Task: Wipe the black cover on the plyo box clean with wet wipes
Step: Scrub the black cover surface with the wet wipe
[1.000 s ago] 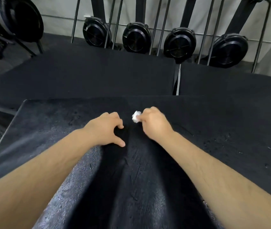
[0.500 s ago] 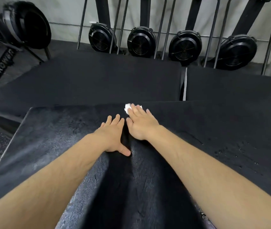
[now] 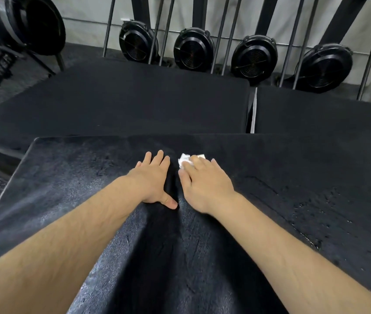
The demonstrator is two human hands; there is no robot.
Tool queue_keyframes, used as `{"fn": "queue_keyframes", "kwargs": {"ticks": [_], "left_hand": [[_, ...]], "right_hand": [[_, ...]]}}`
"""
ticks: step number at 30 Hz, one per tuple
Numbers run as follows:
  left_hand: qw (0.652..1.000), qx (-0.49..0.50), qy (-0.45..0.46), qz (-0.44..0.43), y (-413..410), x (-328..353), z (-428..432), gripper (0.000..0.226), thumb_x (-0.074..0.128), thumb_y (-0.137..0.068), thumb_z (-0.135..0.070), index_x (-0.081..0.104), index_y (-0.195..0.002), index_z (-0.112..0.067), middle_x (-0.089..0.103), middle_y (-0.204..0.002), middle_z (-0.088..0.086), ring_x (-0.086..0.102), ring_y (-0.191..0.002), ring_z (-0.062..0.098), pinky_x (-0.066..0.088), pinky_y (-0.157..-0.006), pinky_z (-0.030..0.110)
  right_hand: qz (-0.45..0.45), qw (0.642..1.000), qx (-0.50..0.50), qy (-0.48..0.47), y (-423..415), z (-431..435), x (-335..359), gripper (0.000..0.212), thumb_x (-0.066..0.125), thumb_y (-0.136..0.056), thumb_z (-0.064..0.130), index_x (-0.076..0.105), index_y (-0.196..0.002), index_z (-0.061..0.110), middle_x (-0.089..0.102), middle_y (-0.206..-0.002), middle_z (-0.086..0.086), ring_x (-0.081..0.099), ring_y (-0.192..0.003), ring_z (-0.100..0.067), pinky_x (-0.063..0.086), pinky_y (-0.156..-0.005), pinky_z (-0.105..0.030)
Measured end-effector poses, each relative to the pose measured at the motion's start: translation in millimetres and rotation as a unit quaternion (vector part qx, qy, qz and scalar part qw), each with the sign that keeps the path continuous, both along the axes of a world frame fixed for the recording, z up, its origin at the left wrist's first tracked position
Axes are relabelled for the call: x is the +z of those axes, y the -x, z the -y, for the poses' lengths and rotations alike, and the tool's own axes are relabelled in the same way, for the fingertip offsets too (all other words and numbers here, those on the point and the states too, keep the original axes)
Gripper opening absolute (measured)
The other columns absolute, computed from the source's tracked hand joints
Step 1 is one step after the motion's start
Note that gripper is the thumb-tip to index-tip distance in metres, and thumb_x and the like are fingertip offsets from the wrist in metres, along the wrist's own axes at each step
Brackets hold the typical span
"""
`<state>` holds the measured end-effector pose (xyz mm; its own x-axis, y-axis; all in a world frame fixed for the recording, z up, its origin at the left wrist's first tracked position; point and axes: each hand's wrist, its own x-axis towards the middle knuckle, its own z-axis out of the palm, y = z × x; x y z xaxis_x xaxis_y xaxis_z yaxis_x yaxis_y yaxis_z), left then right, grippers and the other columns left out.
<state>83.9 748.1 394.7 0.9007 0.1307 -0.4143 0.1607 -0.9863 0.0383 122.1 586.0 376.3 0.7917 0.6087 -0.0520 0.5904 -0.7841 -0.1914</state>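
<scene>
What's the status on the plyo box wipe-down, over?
Left hand flat on black cover, bracing. Right hand pressing wet wipe down, near the cover's far edge. Nothing in the wipe's way.

A single head-worn camera looks forward and down. The black cover [image 3: 293, 177] fills the lower frame, close beneath it.
</scene>
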Motion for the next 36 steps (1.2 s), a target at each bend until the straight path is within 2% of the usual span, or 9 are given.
{"fn": "queue_keyframes", "kwargs": {"ticks": [3, 8, 11, 18, 21, 23, 26, 29, 36], "left_hand": [[1.000, -0.003, -0.013, -0.007, -1, -1, 3, 0.141, 0.080, -0.064, -0.067, -0.011, -0.158, -0.014, -0.020, -0.166, 0.005, -0.018, -0.152, 0.034, 0.007, -0.124, 0.050], [1.000, 0.011, -0.012, -0.025, -4, 5, 4, 0.141, 0.081, -0.065, -0.065, -0.011, -0.158, -0.016, -0.021, -0.165, 0.002, -0.019, -0.152, 0.031, 0.007, -0.124, 0.050], [0.999, 0.014, -0.003, -0.033, -3, 9, 4, 0.140, 0.081, -0.064, -0.065, -0.011, -0.159, -0.016, -0.022, -0.165, 0.001, -0.020, -0.152, 0.030, 0.007, -0.125, 0.050], [0.999, -0.005, -0.028, -0.037, -5, 18, 17, 0.131, 0.082, -0.071, -0.056, -0.006, -0.159, -0.014, -0.017, -0.166, 0.007, -0.014, -0.152, 0.034, 0.016, -0.123, 0.053], [0.996, -0.058, 0.065, -0.025, -10, 26, 46, 0.116, 0.086, -0.071, -0.029, 0.010, -0.159, -0.019, -0.004, -0.167, 0.002, -0.007, -0.154, 0.030, 0.035, -0.115, 0.047], [0.990, -0.049, 0.127, -0.029, -14, 24, 65, 0.118, 0.088, -0.063, -0.034, 0.016, -0.154, -0.017, 0.003, -0.166, -0.001, 0.000, -0.153, 0.031, 0.044, -0.107, 0.046], [0.993, -0.020, 0.113, -0.029, -8, 14, 81, 0.138, 0.092, -0.064, -0.041, -0.008, -0.158, -0.023, -0.010, -0.167, -0.007, -0.014, -0.153, 0.023, 0.035, -0.115, 0.047], [0.995, 0.000, 0.095, -0.013, 1, 17, 83, 0.143, 0.088, -0.070, -0.043, -0.025, -0.155, -0.023, -0.017, -0.166, -0.004, 0.005, -0.154, 0.023, 0.037, -0.114, 0.041], [0.996, -0.005, 0.083, -0.002, 0, 25, 84, 0.136, 0.087, -0.071, -0.044, -0.015, -0.158, -0.024, -0.015, -0.166, -0.009, 0.023, -0.151, 0.024, 0.046, -0.101, 0.036]], "right_hand": [[-0.005, 1.000, -0.008, 0.020, 8, 8, -2, 0.056, 0.010, -0.106, 0.043, 0.023, -0.157, 0.026, 0.016, -0.165, 0.006, 0.008, -0.153, -0.018, 0.006, -0.125, -0.044], [-0.047, 0.996, -0.056, 0.047, -89, -27, 1, 0.057, 0.010, -0.106, 0.043, 0.006, -0.161, 0.027, 0.000, -0.169, 0.001, -0.004, -0.155, -0.020, -0.001, -0.125, -0.046], [-0.052, 0.994, -0.070, 0.068, -118, -36, 2, 0.059, 0.010, -0.105, 0.046, 0.012, -0.160, 0.024, 0.016, -0.167, -0.002, 0.006, -0.154, -0.024, 0.004, -0.125, -0.047], [-0.031, 0.998, -0.046, 0.009, -30, 14, -1, 0.059, 0.015, -0.105, 0.048, 0.018, -0.158, 0.022, 0.012, -0.167, -0.002, 0.003, -0.154, -0.022, 0.006, -0.125, -0.044], [-0.023, 0.999, -0.036, -0.008, 24, 45, -4, 0.058, 0.015, -0.106, 0.046, 0.012, -0.160, 0.025, 0.007, -0.168, 0.000, -0.001, -0.154, -0.020, 0.005, -0.125, -0.043], [-0.046, 0.998, -0.025, 0.017, 24, 56, -5, 0.057, 0.010, -0.107, 0.043, 0.002, -0.161, 0.027, -0.002, -0.169, 0.003, -0.008, -0.155, -0.017, 0.001, -0.125, -0.043], [-0.043, 0.998, -0.029, 0.048, -19, 50, -8, 0.057, 0.008, -0.107, 0.039, -0.007, -0.160, 0.028, -0.011, -0.168, 0.004, -0.011, -0.155, -0.017, -0.003, -0.125, -0.045], [-0.045, 0.995, -0.066, 0.059, -84, 36, -8, 0.057, 0.010, -0.107, 0.039, -0.003, -0.161, 0.027, -0.008, -0.169, 0.002, -0.008, -0.155, -0.019, -0.003, -0.125, -0.045], [-0.061, 0.995, -0.066, 0.045, -123, 33, 0, 0.057, 0.012, -0.105, 0.034, 0.011, -0.160, 0.019, 0.010, -0.168, -0.004, 0.007, -0.153, -0.024, 0.006, -0.124, -0.048]]}}
